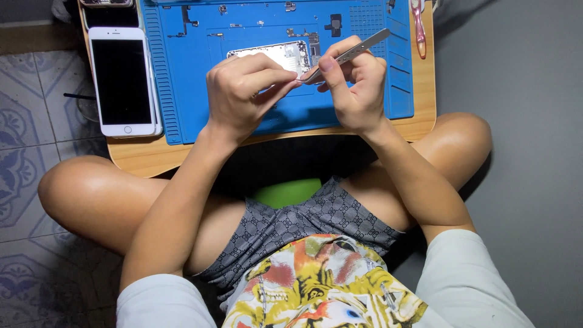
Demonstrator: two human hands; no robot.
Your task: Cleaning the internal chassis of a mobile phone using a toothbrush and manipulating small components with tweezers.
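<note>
My left hand [246,91] pinches a small thin part at its fingertips, just above the blue work mat [188,79]. My right hand [358,85] grips metal tweezers [358,51], whose tips meet the left fingertips at the small part. Behind both hands an opened phone body [279,54] lies on the mat, its inner parts showing and its lower end hidden by my fingers.
A white phone with a dark screen [122,80] lies on the wooden board [146,155] left of the mat. Small screws and parts are scattered along the mat's top. A pink-handled tool [419,27] lies at the right edge. My crossed legs sit below the board.
</note>
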